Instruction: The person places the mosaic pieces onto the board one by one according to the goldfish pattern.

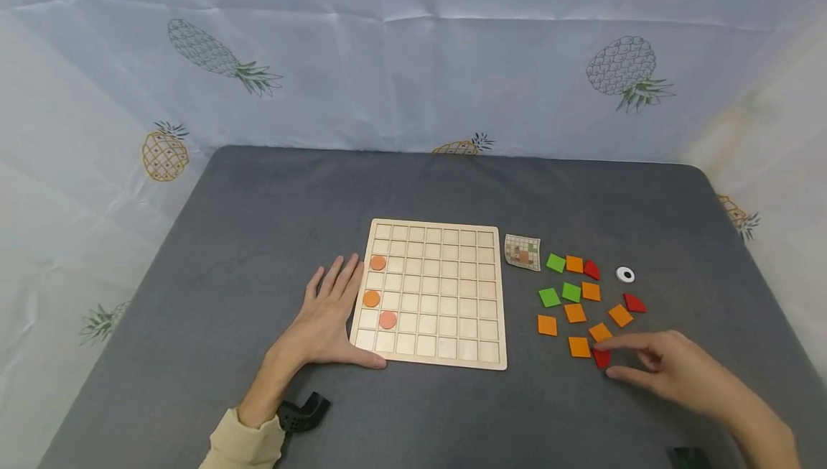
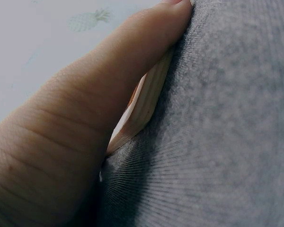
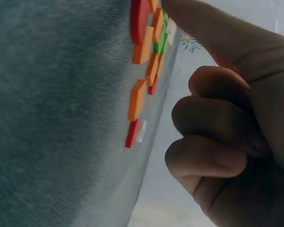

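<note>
My left hand [image 1: 326, 322] lies with straight fingers along the left edge of a wooden grid board [image 1: 439, 365], its thumb stretched along the front edge. In the left wrist view the thumb [image 2: 109, 66] covers most of the board's corner. Three round orange and coral discs [image 1: 371, 299] sit in cells on the board's left side. My right hand [image 1: 672, 372] is over a red rounded piece [image 1: 602, 359] on the table, index finger and thumb apart on either side of it. In the right wrist view the other fingers [image 3: 208, 118] are curled and hold nothing.
Orange squares [image 1: 547, 325], green squares [image 1: 549, 297] and more red pieces [image 1: 634, 303] lie scattered right of the board. A white disc with a black dot [image 1: 625, 274] is beyond them. A small pattern card [image 1: 522, 252] lies beside the board on the grey table [image 1: 291, 196].
</note>
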{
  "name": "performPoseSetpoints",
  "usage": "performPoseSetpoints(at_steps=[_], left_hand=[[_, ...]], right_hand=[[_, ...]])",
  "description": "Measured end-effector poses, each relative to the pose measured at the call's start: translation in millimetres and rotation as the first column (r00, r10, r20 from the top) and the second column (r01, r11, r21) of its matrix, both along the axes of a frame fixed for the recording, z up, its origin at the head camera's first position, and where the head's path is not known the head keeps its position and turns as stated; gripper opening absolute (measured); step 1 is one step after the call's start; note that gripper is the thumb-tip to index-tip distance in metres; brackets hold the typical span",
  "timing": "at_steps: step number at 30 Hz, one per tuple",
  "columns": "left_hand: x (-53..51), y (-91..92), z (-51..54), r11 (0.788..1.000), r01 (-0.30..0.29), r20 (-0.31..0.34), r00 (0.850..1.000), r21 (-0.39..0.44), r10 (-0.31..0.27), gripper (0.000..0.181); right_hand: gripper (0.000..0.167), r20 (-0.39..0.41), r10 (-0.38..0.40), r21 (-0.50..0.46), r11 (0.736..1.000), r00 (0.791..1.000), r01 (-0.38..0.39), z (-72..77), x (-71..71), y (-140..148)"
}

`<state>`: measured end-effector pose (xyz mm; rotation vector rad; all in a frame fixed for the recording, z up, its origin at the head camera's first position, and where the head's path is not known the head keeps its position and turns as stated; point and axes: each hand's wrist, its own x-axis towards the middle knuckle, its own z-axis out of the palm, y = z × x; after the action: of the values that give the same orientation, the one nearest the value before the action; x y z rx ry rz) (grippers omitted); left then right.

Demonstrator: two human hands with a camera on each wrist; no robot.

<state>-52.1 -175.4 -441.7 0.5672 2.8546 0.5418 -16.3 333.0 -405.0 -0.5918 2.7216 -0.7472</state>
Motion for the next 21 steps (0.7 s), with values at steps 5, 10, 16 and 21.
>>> performPoseSetpoints(at_steps=[5,10,16,21], left_hand=[[0.4,0.3,0.0,1.0,-0.001,0.013,1.0,0.004,0.001,0.153],[0.5,0.1,0.3,1.0,-0.001,0.014,1.0,0.009,0.001,0.153],[0.3,-0.5,1.1,1.0,-0.002,0.011,1.0,0.006,0.002,0.153],[-0.9,-0.4,1.8,1.0,-0.002,0.019,1.0,0.008,0.002,0.153]], right_hand=[[0.029,0.098,-0.01,0.068,0.998,0.995,0.003,-1.6,-1.9,-1],[0.029,0.122,-0.014,0.083,0.997,0.992,0.004,-1.9,-5.4,-3],[0.028,0.045,-0.024,0.086,0.996,0.999,0.02,-2.0,-8.6,-9],[0.025,-0.002,-0.049,0.109,0.993,0.999,0.049,-2.9,-10.3,-14]])
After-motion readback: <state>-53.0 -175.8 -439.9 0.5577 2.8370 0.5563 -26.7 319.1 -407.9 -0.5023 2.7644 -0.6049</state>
